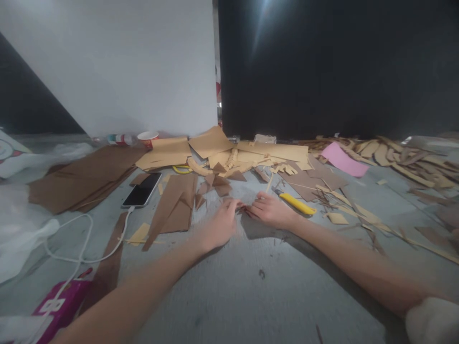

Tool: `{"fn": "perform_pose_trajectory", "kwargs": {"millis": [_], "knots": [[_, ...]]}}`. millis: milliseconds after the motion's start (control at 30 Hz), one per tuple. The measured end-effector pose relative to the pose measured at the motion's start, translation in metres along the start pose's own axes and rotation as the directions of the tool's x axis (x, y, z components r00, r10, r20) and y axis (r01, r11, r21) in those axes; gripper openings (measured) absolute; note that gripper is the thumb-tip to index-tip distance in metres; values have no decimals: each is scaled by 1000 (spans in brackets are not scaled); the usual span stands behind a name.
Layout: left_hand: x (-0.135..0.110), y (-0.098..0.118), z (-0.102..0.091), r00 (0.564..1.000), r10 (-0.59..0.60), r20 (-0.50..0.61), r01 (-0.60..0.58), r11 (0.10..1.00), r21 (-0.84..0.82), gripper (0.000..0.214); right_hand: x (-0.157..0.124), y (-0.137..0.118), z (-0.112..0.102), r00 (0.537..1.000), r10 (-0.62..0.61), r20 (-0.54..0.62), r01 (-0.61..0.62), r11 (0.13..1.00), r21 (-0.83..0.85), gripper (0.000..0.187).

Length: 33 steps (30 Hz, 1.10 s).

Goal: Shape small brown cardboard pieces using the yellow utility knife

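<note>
Both my hands rest on the grey floor, fingertips meeting in the middle. My left hand [220,224] and my right hand [268,210] pinch a small dark brown scrap of cardboard [242,208] between them; the piece is tiny and mostly hidden by the fingers. A yellow utility knife [297,204] lies just right of my right hand. Brown cardboard triangles [215,184] lie a little beyond my fingers.
A phone [142,189] on a white cable [86,239] lies at the left, by stacked brown sheets [82,177]. Tan cardboard offcuts [272,153], a pink sheet [343,160] and strips [405,160] spread along the back. A paper cup [147,138] and a magenta box [60,308] are also there.
</note>
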<state>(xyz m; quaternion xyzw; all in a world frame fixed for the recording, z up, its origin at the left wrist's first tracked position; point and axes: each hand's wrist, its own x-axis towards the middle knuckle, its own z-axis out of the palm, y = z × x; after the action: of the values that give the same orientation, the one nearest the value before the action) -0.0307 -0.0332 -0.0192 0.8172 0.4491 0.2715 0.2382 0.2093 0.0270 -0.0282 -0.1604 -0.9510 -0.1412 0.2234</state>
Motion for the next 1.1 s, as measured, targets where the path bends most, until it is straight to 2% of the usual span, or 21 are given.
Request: {"fn": "perform_pose_trajectory", "kwargs": {"millis": [133,200,267,367,467,533,667,800,867,967,1100], "knots": [[-1,1,-1,999,38,11,-38,999,14,53,3,-3,1,994,110,-22,-108,992,63,31],[-1,2,-2,1000,10,-3,-10,1000,7,45,4,-5,2,972,233,-23,-225,956,186,29],[0,4,-3,999,-32,-32,31,999,-21,36,5,-8,4,930,367,-19,-344,886,312,25],[3,6,-5,998,-51,-48,49,998,-49,16,7,-14,5,855,518,-16,-465,780,418,22],[6,7,-7,998,-46,-48,44,998,-39,21,10,-20,4,783,621,34,-540,652,532,24],[8,6,-8,998,-38,-57,35,998,-56,25,12,-23,0,759,648,62,-552,590,589,25],[8,4,-10,999,-15,-51,9,992,-124,32,14,-25,-9,766,636,94,-536,551,640,30],[7,5,-12,1000,21,-5,-21,989,-147,41,16,-23,-10,860,503,83,-439,647,623,40],[6,6,-12,1000,27,12,-25,989,-143,44,15,-23,-7,891,450,58,-392,701,595,45],[7,5,-11,999,26,36,-21,989,-146,43,13,-24,-4,891,449,59,-401,721,565,45],[8,3,-10,1000,16,13,-14,986,-166,43,13,-25,-4,854,512,86,-455,658,600,47]]}}
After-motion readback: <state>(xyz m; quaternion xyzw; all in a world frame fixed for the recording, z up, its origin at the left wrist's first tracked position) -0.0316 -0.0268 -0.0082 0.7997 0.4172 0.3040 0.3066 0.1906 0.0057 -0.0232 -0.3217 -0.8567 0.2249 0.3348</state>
